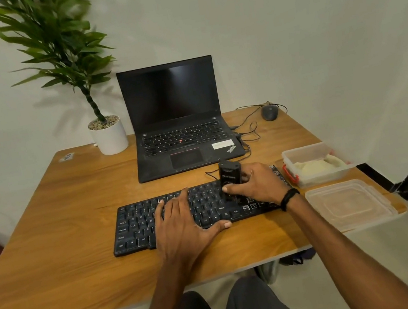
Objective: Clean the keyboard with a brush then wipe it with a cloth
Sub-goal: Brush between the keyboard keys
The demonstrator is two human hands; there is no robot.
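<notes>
The brushing step appears to be under way. The right grip (260, 185) curls round a black brush (230, 177) standing on the right half of the keyboard (137, 228), which lies on the bench (59, 220). The left grip (182, 223) lies flat, fingers straight, steadying the keys. The next move is likely to sweep along the rows. The bristles are hard to make out, and the cloth (314, 166) sits in a tub (303, 150) nearby.
</notes>
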